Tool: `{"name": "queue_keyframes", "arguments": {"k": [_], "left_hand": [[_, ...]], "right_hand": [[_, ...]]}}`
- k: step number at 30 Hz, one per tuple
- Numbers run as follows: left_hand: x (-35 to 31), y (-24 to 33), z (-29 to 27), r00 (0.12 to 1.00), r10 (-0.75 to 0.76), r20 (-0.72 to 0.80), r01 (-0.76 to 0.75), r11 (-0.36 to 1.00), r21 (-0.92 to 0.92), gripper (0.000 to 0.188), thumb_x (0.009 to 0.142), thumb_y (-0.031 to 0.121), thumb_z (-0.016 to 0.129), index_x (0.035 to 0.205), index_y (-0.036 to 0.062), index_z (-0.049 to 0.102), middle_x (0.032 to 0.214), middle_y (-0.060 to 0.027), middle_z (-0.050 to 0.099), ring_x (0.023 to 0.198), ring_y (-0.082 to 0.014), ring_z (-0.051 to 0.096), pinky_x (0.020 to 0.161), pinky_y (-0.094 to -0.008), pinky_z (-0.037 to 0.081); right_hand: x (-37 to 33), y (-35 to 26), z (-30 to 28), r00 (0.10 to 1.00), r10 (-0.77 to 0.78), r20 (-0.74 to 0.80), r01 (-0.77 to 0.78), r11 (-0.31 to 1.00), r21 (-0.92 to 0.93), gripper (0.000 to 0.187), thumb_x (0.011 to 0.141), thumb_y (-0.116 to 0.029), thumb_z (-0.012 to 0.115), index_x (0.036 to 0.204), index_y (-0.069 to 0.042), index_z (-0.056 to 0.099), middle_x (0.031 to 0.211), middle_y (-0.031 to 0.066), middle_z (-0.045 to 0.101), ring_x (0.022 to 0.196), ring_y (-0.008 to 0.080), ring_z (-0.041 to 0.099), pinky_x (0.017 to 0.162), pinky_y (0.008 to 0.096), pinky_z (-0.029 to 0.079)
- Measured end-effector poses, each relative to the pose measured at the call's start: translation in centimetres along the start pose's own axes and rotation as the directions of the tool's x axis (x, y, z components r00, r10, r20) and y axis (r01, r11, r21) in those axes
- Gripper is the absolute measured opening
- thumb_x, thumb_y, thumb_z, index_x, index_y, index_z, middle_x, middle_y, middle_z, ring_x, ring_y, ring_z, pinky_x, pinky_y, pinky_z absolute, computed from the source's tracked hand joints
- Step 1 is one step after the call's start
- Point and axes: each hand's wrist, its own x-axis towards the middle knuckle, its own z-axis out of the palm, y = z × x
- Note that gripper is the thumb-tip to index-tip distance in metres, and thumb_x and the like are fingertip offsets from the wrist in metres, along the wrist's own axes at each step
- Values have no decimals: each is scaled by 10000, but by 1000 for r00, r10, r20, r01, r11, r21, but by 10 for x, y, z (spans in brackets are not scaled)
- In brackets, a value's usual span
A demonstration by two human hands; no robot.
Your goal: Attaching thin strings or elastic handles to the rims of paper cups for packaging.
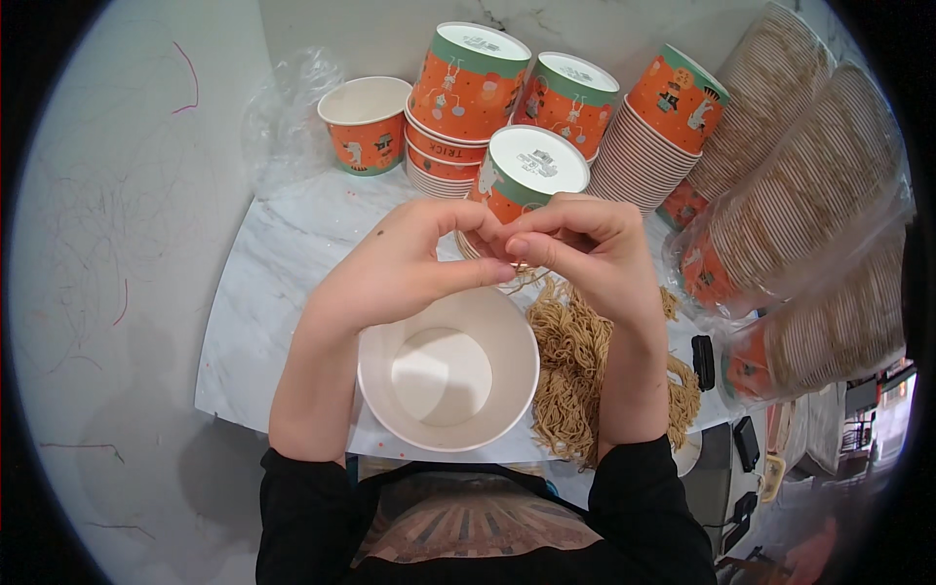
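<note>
My left hand [419, 252] and my right hand [593, 249] meet above the table, fingertips touching in a pinch. A thin piece of tan string [522, 266] shows between the fingertips; most of it is hidden by the fingers. Below my left forearm stands an open white paper bucket [444, 375], and its inside looks bare. A loose heap of crinkled tan string [570, 361] lies to its right, partly under my right wrist. Just beyond my hands is an upside-down orange and green paper bucket [536, 161] with a white base.
Inverted stacks of patterned buckets [468, 83] line the back, with one upright bucket [364, 127] at their left beside crumpled clear plastic [288, 122]. Long plastic-wrapped bucket stacks [795, 185] lean at the right. A small black object [703, 362] sits near the marble-look table's [263, 302] right edge.
</note>
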Motion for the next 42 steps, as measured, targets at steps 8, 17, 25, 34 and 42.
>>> {"name": "queue_keyframes", "arguments": {"k": [8, 17, 25, 34, 42], "left_hand": [[3, -5, 5, 999, 29, -44, -36, 987, -159, 170, 886, 108, 729, 1013, 12, 671, 962, -10, 687, 939, -76, 614, 866, -258, 480], [-1, -1, -5, 998, -50, -38, 46, 993, -106, 197, 845, 76, 748, 1019, 6, 685, 902, -22, 703, 880, -93, 647, 832, -259, 504], [-5, 0, -8, 983, -51, -176, 36, 995, -88, 133, 859, 56, 714, 959, -17, 666, 883, -32, 710, 860, -106, 665, 823, -266, 515], [-49, 33, 5, 803, 82, 590, -382, 830, 405, 443, 692, 327, 840, 1014, 92, 647, 833, -59, 676, 820, -336, 644, 740, -432, 491], [-44, 25, 50, 818, -71, 572, -367, 700, 612, 222, 730, 173, 744, 880, 76, 613, 728, -156, 655, 739, -362, 665, 650, -444, 514]], "right_hand": [[-1, -6, -1, 998, -24, -62, 30, 996, 90, 105, 873, -24, 747, 965, 23, 768, 870, 57, 737, 801, 76, 680, 674, 207, 538], [0, -6, -3, 996, -67, -60, 69, 997, 39, 169, 873, -51, 753, 1025, 24, 753, 851, 36, 724, 733, 51, 644, 627, 192, 504], [-1, -5, 3, 995, 95, 41, -90, 991, -98, 144, 885, -67, 741, 983, 25, 691, 725, -65, 568, 654, 0, 476, 560, 189, 385], [1, 1, -5, 985, -67, -158, 44, 988, -149, 88, 897, -21, 726, 931, 47, 682, 826, -20, 629, 755, 9, 561, 649, 162, 422], [0, -3, -17, 941, -211, -266, 147, 959, -241, 71, 864, -20, 735, 929, 2, 717, 862, 8, 635, 723, 32, 567, 586, 188, 412]]}}
